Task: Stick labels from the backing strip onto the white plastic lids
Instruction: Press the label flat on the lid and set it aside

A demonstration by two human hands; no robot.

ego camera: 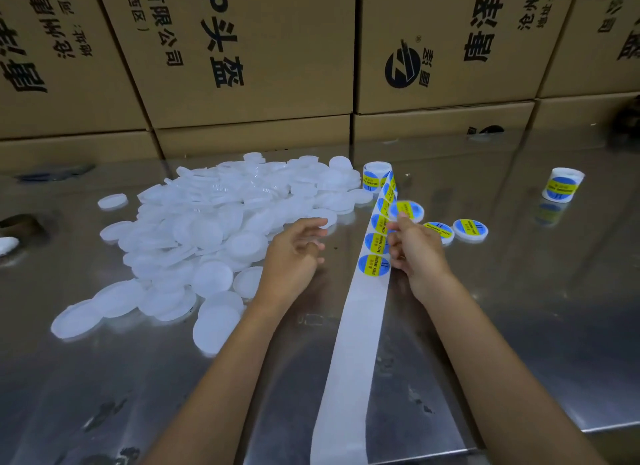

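Between both hands, backing strip running lengthwise away

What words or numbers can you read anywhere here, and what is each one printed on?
"有限公司" and "(西区)": cardboard box, printed sideways.
"头盔": same box, large characters.
Round black logo: next cardboard box; the large characters beside it are too tilted to read surely.
"SOLDERING PASTE": yellow band on the labels of the backing strip, partly blurred.
"II": blue part of the label on a finished lid.
Label roll: too blurred.
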